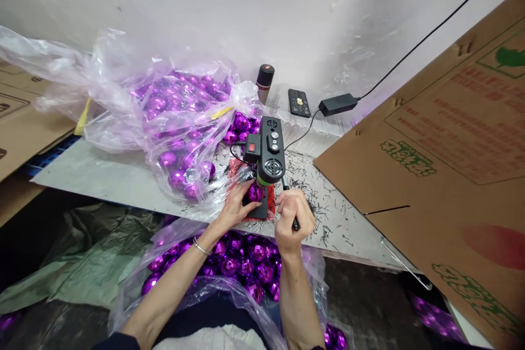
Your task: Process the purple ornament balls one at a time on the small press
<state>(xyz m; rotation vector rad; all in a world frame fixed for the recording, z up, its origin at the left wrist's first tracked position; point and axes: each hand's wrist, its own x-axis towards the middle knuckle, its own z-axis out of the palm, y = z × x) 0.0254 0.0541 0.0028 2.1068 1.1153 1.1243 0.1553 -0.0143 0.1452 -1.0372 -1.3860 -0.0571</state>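
Purple and mirror-faceted, a disco-ball ornament (255, 193) is grasped by the left hand (237, 203) beneath a black lever press (272, 147) (red matting (271, 202) can be seen under its base (259, 211)), while the lever handle (296, 224) is clenched in the right hand (297, 210).

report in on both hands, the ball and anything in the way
Left hand holding ball under machine. Right hand gripping lever. Black scraps strewn on table beside machine, nothing plainly blocking.
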